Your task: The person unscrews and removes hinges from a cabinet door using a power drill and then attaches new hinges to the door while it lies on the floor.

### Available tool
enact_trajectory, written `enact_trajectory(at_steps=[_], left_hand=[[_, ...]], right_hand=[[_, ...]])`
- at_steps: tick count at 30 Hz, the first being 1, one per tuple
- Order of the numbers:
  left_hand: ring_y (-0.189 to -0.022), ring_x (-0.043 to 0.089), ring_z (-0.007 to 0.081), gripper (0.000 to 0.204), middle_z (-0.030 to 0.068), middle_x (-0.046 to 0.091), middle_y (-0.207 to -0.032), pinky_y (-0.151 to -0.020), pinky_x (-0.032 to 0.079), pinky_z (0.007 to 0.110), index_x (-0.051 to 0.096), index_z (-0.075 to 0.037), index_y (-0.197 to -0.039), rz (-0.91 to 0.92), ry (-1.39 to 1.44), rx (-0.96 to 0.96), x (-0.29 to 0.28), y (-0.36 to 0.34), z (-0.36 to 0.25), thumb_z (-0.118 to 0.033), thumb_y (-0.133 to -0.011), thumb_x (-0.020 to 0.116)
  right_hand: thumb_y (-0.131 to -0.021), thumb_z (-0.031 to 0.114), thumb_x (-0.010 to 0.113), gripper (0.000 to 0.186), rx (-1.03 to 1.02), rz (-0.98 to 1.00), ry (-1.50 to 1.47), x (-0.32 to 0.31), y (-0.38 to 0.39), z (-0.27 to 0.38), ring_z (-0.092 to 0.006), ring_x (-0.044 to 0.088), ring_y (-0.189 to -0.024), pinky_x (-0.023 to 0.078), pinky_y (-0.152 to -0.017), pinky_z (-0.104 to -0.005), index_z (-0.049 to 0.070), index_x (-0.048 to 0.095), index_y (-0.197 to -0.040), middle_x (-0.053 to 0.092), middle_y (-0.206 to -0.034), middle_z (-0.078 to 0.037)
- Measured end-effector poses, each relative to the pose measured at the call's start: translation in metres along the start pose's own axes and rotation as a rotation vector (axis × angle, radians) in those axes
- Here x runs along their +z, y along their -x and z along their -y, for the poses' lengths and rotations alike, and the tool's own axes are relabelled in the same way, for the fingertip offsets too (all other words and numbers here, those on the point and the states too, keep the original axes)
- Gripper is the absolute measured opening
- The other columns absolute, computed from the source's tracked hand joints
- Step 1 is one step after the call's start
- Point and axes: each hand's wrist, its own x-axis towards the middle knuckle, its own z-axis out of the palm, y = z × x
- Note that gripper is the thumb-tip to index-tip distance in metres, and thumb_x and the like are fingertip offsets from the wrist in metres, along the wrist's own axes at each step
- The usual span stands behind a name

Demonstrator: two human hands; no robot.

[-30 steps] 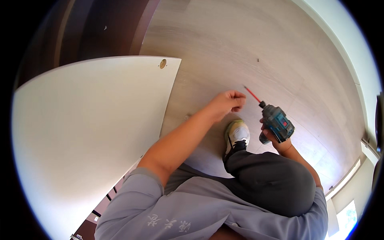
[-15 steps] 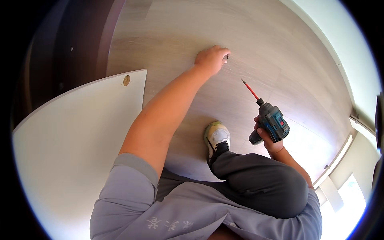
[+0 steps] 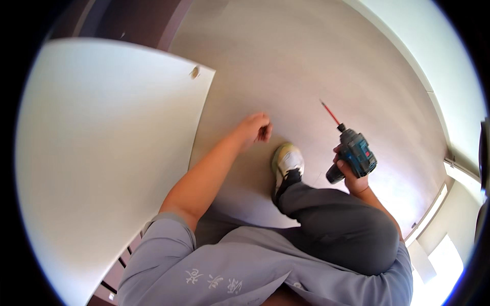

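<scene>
My right hand (image 3: 354, 178) grips a dark and teal cordless driver (image 3: 357, 153) around its handle. A long red-sleeved screwdriver bit (image 3: 332, 114) sticks out of its chuck, tilted up and to the left. My left hand (image 3: 253, 129) is closed above the floor, apart from the driver. A dark bit shows among its curled fingers, too small and blurred to name. Left of that hand, a large white panel (image 3: 117, 148) has a round hole (image 3: 195, 72) near its far right corner.
Wood-look flooring (image 3: 286, 61) spreads beneath me. My shoe (image 3: 289, 160) is planted between my hands. A dark cabinet-like piece (image 3: 138, 23) stands beyond the panel at the far left. A white wall (image 3: 434, 51) with a baseboard curves along the right.
My left hand has drawn back toward me from the floor farther out, still closed. The white panel now sits farther up and right in view. The driver remains in my right hand.
</scene>
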Motion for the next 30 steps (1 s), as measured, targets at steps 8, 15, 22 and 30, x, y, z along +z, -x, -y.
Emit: enact_trajectory(at_steps=[8, 15, 22, 30], left_hand=[[-0.075, 0.064, 0.0144, 0.009, 0.0022, 0.066, -0.090, -0.066, 0.052, 0.029, 0.061, -0.009, -0.101, -0.347, 0.006, -0.061, -0.076, 0.146, 0.102, -0.017, -0.097, 0.066], [-0.086, 0.068, 0.0242, 0.046, 0.0105, 0.071, -0.096, -0.075, 0.054, 0.040, 0.062, -0.007, -0.127, -0.868, -1.053, 0.141, -0.094, 0.126, 0.118, -0.027, -0.089, 0.079], [-0.116, 0.066, 0.0357, 0.060, 0.0147, 0.068, -0.127, -0.099, 0.053, 0.048, 0.057, -0.009, -0.132, -0.928, -1.316, 0.068, -0.105, 0.047, 0.112, -0.032, -0.083, 0.082], [-0.093, 0.069, 0.0291, 0.052, 0.0155, 0.069, -0.099, -0.078, 0.055, 0.043, 0.062, -0.001, -0.117, -0.779, -1.072, 0.007, -0.112, 0.051, 0.115, -0.026, -0.077, 0.082]], right_hand=[[-0.085, 0.011, 0.075, 0.039, -0.200, 0.002, 0.077, -0.012, -0.011, -0.004, -0.0170, 0.066, -0.092, 0.054, -0.083, -0.0359, 0.004, 0.065, -0.122, 0.070, -0.114, -0.009], [-0.084, 0.012, 0.076, 0.046, -0.269, 0.037, 0.088, -0.013, -0.019, -0.006, -0.0167, 0.065, -0.094, 0.052, -0.085, -0.0347, 0.004, 0.062, -0.127, 0.069, -0.115, -0.009], [-0.084, 0.011, 0.077, 0.047, -0.305, 0.030, 0.131, -0.014, -0.018, -0.009, -0.0167, 0.065, -0.095, 0.052, -0.086, -0.0341, 0.004, 0.061, -0.128, 0.068, -0.116, -0.009], [-0.088, 0.003, 0.074, 0.047, -0.430, 0.029, 0.217, -0.025, -0.024, -0.017, -0.0168, 0.066, -0.094, 0.054, -0.085, -0.0350, 0.002, 0.060, -0.133, 0.070, -0.116, -0.010]])
